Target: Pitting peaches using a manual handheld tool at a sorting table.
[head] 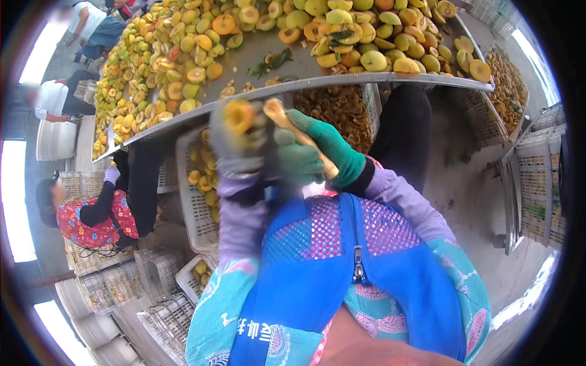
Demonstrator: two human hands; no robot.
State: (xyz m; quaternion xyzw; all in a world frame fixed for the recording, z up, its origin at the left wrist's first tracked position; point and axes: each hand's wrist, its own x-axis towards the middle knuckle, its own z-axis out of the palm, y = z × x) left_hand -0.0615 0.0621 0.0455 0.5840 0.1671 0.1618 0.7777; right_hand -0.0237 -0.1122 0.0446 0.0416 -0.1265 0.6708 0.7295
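Observation:
My left hand [236,146], in a grey glove and blurred by motion, grips a halved yellow stone fruit [239,115] with its hollow showing. My right hand [332,146] wears a green knit glove. Its fingers are wrapped around a wooden tool handle [302,136]; the tool's working part is not clear. Both hands are close together in front of my chest, just below the raised edge of a metal table [256,101]. Piles of whole and halved stone fruit [373,43] lie on that table.
Beneath the table stand a crate of brown fruit stones [336,107] and a white crate of fruit pieces [201,183]. Another crate of brown pieces [506,91] is at right. A seated co-worker [98,215] is at left, near stacked plastic crates [112,283]. Leaves [270,62] lie on the tabletop.

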